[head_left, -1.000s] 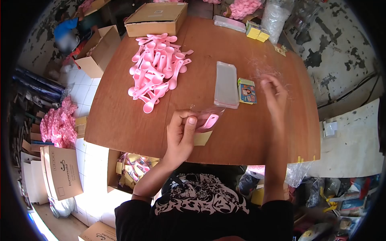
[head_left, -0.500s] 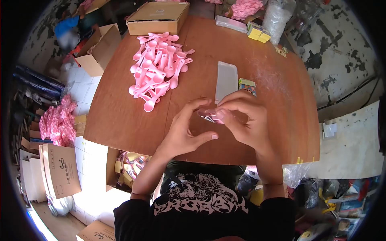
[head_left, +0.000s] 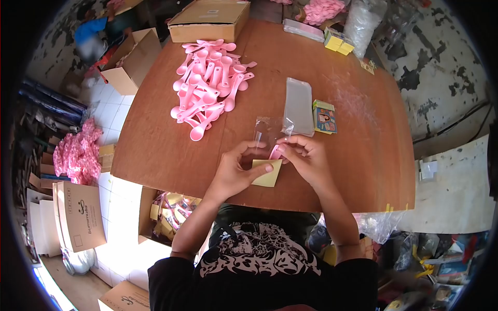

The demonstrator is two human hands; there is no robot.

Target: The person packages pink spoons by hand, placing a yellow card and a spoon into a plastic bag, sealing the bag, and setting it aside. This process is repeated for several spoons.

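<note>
Pile of pink spoons (head_left: 210,88) lies upper left on brown table (head_left: 155,150). Near front edge, left hand (head_left: 236,172) pinches yellow card (head_left: 268,175), thumb on top. Clear bag (head_left: 267,129), thin and glossy, lies flat just beyond card, single pink spoon (head_left: 275,152) at its mouth. Right hand (head_left: 307,160) closes fingertips on bag mouth. Stack of bags (head_left: 299,106) and small box (head_left: 325,116) lie beyond, apart from the hands.

- Spoon pile (head_left: 210,78) lay on the table (head_left: 166,140), left of the bag stack (head_left: 299,106).
- Small box (head_left: 324,116) sat just right of that stack.
- Carton (head_left: 210,18) stood behind the spoons.
- Card (head_left: 270,177) lay before the stack.
</note>
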